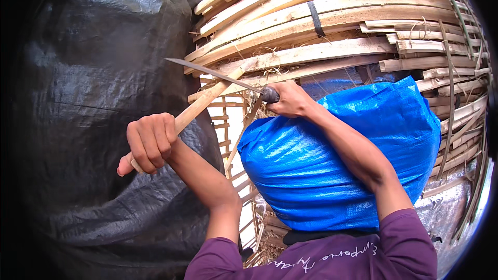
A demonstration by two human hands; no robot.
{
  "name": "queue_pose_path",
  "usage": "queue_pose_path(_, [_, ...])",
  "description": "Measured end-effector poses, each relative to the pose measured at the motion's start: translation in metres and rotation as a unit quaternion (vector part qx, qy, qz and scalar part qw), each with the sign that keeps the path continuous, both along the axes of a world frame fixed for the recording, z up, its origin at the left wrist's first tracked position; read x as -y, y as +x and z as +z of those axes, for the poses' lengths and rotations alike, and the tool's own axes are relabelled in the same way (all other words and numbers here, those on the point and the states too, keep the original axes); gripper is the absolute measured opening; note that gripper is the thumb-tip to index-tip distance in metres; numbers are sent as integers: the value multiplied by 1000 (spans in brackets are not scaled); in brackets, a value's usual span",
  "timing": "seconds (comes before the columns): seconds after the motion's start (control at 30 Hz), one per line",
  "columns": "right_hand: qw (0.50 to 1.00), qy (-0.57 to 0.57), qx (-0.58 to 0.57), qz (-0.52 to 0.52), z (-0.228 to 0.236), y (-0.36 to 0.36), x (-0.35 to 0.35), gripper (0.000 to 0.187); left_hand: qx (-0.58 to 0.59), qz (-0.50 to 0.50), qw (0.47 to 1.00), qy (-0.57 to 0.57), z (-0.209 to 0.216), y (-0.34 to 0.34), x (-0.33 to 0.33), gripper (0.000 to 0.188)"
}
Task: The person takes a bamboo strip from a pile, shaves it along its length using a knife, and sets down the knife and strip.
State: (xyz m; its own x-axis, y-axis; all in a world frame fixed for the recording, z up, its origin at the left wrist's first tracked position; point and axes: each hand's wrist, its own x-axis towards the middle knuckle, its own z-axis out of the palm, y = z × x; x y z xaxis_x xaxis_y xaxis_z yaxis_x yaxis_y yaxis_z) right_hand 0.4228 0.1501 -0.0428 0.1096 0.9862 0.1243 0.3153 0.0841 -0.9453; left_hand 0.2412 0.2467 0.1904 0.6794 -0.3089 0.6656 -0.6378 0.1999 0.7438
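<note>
My left hand (150, 142) is wrapped round the lower end of a pale wooden stick (203, 101), which slants up and to the right. In my right hand (289, 99) is the dark handle of a long knife (218, 77). Its narrow grey blade points left and crosses the stick near the stick's upper end. Whether the edge is biting into the wood cannot be told. A blue plastic sheet (332, 176) lies bunched beneath my right forearm, over my lap.
A black tarpaulin (114, 72) covers the left side. Bundles of split bamboo strips (332, 18) lie across the top, bound with dark bands. More loose strips (441, 67) are stacked at the right. A bamboo lattice (225, 129) with gaps lies between tarpaulin and blue sheet.
</note>
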Motion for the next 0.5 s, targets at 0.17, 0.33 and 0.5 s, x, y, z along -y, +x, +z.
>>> queue_pose_path(0.17, [997, 60, -43, 38, 5, -10, -2, 23, -4, 4, 1000, -2, 5, 6, 1, 58])
queue_pose_path(0.33, [972, -221, -28, -78, -55, 8, 2, 31, 2, 25, 1000, -3, 2, 0, -1, 58])
queue_pose_path(0.5, [996, -59, -68, -27, -37, 1, -9, 25, -14, -4, 1000, -3, 5, 16, 1, 58])
